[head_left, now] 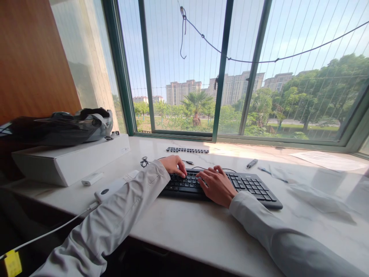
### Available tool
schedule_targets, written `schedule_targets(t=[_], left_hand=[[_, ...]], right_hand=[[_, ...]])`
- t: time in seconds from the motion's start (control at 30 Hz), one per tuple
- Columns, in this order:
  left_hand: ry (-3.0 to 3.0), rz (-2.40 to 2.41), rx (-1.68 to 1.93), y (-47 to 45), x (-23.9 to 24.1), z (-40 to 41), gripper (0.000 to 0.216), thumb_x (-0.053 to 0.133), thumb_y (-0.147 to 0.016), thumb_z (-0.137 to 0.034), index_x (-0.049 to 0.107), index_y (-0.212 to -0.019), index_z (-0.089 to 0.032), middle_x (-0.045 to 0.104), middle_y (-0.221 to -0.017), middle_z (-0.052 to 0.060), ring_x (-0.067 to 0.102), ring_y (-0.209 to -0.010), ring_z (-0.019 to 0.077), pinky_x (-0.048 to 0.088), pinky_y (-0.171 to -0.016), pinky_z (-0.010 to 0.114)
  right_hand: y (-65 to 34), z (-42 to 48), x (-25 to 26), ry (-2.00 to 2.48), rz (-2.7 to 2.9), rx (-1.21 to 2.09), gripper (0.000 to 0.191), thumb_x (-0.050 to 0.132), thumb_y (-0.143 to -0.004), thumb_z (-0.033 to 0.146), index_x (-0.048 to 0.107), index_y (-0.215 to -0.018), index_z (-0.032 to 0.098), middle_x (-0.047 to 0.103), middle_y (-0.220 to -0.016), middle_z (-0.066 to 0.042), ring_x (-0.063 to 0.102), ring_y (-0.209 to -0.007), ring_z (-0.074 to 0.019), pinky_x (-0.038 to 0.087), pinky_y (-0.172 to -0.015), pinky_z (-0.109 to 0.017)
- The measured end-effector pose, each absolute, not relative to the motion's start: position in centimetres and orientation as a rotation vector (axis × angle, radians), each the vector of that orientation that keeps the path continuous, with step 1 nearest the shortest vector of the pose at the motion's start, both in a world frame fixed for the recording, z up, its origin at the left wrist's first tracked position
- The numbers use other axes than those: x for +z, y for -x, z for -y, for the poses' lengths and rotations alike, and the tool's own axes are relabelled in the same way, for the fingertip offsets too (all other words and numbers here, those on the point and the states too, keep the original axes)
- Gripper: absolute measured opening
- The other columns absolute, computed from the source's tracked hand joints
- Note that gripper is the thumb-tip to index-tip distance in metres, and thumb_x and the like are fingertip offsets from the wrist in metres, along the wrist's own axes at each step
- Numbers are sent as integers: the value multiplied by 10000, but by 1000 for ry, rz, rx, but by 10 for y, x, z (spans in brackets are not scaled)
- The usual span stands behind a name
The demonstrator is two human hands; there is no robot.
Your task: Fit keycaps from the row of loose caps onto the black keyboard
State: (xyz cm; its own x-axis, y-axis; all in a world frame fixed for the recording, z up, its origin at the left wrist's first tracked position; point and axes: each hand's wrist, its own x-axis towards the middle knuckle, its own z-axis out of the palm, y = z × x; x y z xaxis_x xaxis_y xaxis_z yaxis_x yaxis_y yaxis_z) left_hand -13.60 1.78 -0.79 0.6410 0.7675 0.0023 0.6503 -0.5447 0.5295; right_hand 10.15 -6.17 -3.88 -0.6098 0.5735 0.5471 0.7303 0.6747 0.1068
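A black keyboard [258,187] lies on the pale marble-look desktop in front of me. My left hand [174,164] is over its upper left part, with fingers bent down and pinched together at the keys. Whatever sits between those fingertips is hidden. My right hand [218,186] rests palm down across the middle of the keyboard, its fingers apart and touching the keys near the upper rows. Beyond the keyboard, several small black keycaps [187,150] are lined up in rows near the window. A thin black cable [198,167] runs behind the keyboard, with a plug end close by.
On the left, a white box [72,161] carries a dark bag-like item [63,125]. A white power strip [108,191] is beside my left sleeve. To the right are a small dark stick [251,163], a blue pen-like tool [265,171], clear plastic bags [319,198] and paper [328,161].
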Motion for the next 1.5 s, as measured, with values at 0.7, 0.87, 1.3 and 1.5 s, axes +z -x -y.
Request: schedule_targets(t=[0.7, 0.87, 1.3, 1.5], left_hand=[[-2247, -1209, 269, 140, -13, -22, 415, 758, -586, -477, 751, -839, -149, 720, -795, 53, 628, -795, 166, 427, -734, 229], [-2237, -1253, 258, 140, -13, -22, 424, 755, -573, -499, 754, -824, -157, 716, -773, 39, 619, -771, 158, 416, -715, 222], [-2205, -1329, 233, 140, -12, -21, 447, 741, -570, -544, 758, -822, -175, 710, -760, 28, 607, -758, 158, 411, -707, 223], [-2190, -1285, 209, 141, -17, -28, 471, 743, -561, -551, 729, -805, -149, 688, -738, 24, 590, -731, 135, 408, -701, 219]], right_hand=[[-69, 62, -31, 899, 2531, -618, 288, 381, -928, 227, 639, -804, 193, 633, -780, -47, 524, -804, -166, 275, -842, -343], [-72, 63, -33, 874, 2518, -591, 270, 383, -931, 255, 646, -915, 194, 639, -833, -54, 532, -856, -177, 270, -856, -348], [-73, 60, -34, 855, 2546, -532, 297, 381, -930, 289, 661, -934, 189, 640, -910, -73, 517, -889, -178, 270, -867, -352], [-69, 62, -33, 861, 2572, -546, 293, 382, -925, 265, 655, -902, 162, 638, -905, -86, 512, -895, -185, 283, -852, -354]])
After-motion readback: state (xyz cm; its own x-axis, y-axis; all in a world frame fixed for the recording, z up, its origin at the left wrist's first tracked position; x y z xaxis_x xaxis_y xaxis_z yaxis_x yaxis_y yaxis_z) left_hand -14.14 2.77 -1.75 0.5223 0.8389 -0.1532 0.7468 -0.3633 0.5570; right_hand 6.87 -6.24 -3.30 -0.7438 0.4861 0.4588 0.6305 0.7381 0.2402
